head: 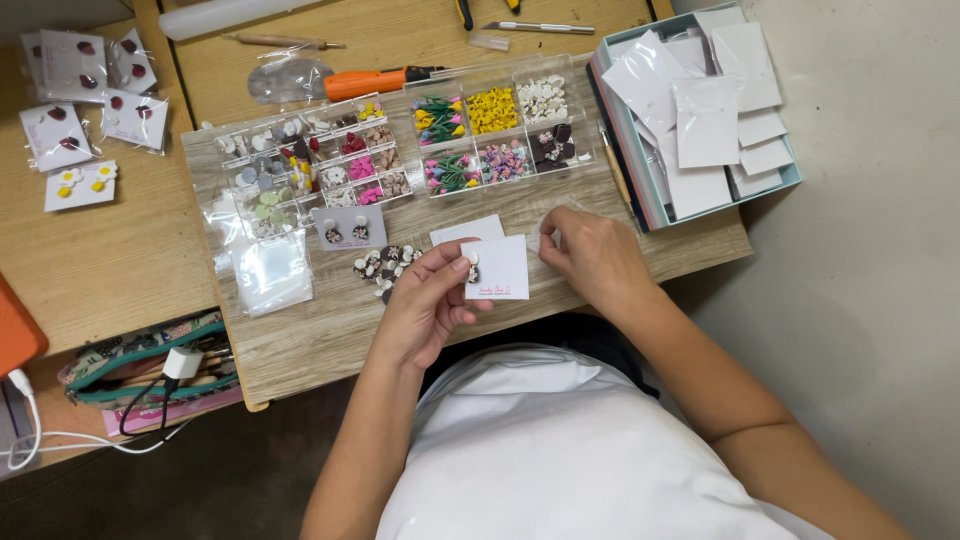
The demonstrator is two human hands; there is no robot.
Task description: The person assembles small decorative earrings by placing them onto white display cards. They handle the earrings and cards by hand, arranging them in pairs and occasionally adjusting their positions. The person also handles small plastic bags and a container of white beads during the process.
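White card stock sits pinched between thumb and fingers of the left hand (425, 300), which holds a small white earring card (497, 267) just above the wood-grain surface (330, 330). A small pale earring (473, 266) sits at the card's left edge, touching the thumb tip. The right hand (595, 255) rests just beside the card, its fingers curled around a scrap of clear plastic (547, 232), apparently a small bag; whether that grip is pressed fully shut cannot be told from this angle.

Judging by the layout, the earring could slip from the card if the left-hand grip tilts it, and it might be hard to pick out among the loose dark-and-white pieces (385, 265) heaped near the wrist. A sweep of either forearm might also knock the two clear compartment boxes (490, 135) of coloured flower shapes, which lie open on the surface, or scatter the stack of clear bags (270, 270).

How the earring fastens to the card, and whether a second one is mounted, is hidden behind the thumb. The printed mark at the card's lower edge is too small to make out. The blue box of blank cards (700, 120) and the tools along the top edge are partly cut off, and the person's lap hides the near edge of the surface.
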